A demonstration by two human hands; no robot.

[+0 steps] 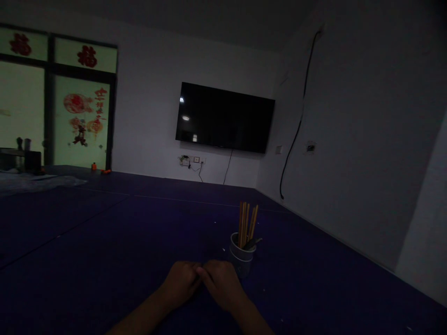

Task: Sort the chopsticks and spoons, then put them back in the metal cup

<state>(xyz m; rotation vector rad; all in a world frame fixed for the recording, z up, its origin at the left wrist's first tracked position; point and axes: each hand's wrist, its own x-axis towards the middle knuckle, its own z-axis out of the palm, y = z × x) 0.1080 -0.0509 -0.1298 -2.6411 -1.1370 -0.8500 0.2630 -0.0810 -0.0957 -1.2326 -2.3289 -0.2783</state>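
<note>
My left hand and my right hand rest side by side on a dark blue surface, fingertips meeting between them. Both have curled, closed fingers, and anything pinched between them is hidden in the dim light. Just beyond my right hand stands a small grey cup holding several wooden chopsticks upright and a dark utensil leaning over its rim. My right hand's knuckles are almost touching the cup's base.
The room is dim. A black wall-mounted screen hangs ahead, with sockets and cables below it. A glass door with red paper decorations is at the left. A white wall borders the surface on the right.
</note>
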